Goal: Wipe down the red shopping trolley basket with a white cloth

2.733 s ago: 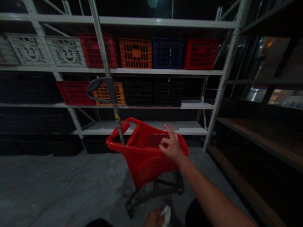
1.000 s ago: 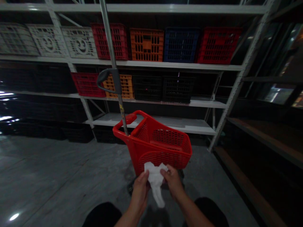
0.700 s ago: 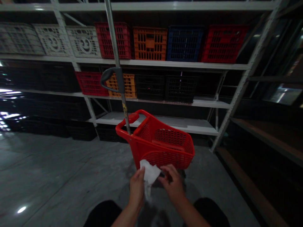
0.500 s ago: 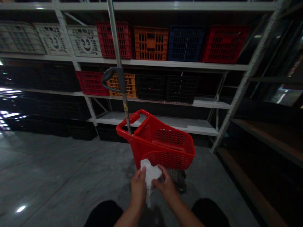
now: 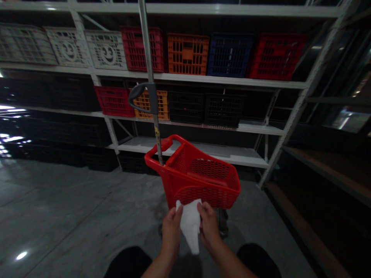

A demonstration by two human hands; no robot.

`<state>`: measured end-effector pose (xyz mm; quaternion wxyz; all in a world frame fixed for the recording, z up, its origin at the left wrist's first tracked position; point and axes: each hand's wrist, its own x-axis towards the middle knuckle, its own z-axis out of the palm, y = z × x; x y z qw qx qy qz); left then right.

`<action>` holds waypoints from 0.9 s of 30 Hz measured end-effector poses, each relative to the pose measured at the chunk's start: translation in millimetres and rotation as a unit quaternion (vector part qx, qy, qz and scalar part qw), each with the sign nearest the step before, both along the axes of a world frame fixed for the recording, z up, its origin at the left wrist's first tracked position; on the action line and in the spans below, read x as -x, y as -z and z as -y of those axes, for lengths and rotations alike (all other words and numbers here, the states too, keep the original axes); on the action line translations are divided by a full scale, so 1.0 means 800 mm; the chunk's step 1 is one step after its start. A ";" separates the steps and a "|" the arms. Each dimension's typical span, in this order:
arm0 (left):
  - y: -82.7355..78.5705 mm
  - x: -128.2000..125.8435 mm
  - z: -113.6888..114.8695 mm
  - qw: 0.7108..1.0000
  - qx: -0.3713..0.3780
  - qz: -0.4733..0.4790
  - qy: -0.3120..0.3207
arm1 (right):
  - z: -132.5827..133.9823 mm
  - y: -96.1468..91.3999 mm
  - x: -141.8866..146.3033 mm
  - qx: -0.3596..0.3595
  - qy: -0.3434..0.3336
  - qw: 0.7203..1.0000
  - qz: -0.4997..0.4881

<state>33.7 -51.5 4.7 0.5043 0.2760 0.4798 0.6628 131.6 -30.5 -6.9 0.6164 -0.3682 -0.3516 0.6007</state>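
Both hands hold a white cloth between them, low in the middle of the view. My left hand pinches its upper left corner; my right hand grips its upper right edge. The cloth hangs down to a point between my wrists. Just beyond the hands stands a red plastic shopping trolley with a mesh basket. Its grey pull handle rises on a pole at the trolley's far left end. Neither hand touches the trolley.
White metal shelving behind the trolley carries red, orange, blue, black and white crates. The lowest white shelf is bare. Dark wooden shelves run along the right. Grey concrete floor spreads to the left. My dark-trousered knees show at the bottom.
My right hand left the trolley's rim and came down to join the left hand on the cloth. Since then the hands have reworked and spread the cloth, which now hangs flatter.
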 end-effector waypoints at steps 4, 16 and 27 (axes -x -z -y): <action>-0.011 0.000 0.007 0.996 0.008 0.026 0.084 | -0.010 -0.002 -0.015 -0.049 0.043 0.994 0.091; 0.004 0.017 -0.009 0.997 0.001 -0.064 0.034 | -0.010 -0.009 -0.056 -0.240 0.105 0.882 0.392; 0.004 0.032 -0.011 0.982 -0.094 -0.161 0.043 | -0.006 0.001 -0.039 -0.170 -0.080 0.917 0.352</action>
